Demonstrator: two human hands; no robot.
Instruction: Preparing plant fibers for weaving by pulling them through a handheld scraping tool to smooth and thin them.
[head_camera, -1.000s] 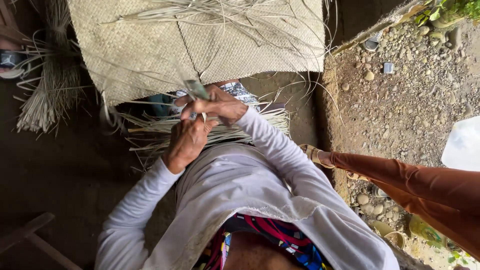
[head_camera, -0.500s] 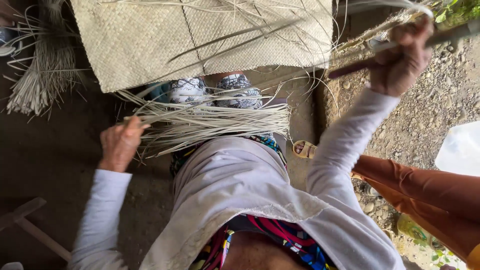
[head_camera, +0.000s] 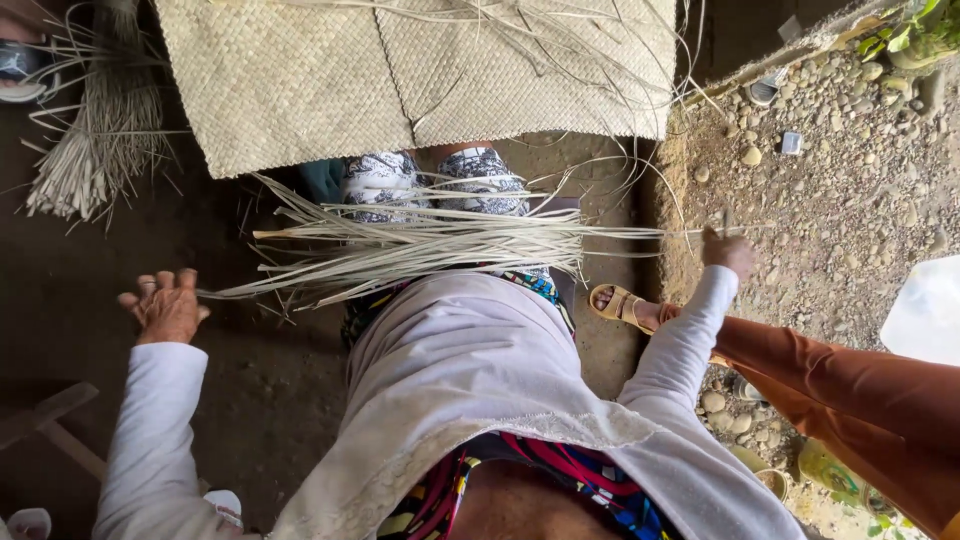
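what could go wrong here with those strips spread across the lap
The right hand pinches only the tips of the pale dried leaf strips, so they may slip free. The left hand is open at the other end, gripping nothing, so that splayed end could slide off the lap onto the dirt floor. Loose strands trailing from the woven straw mat could tangle with the bundle.
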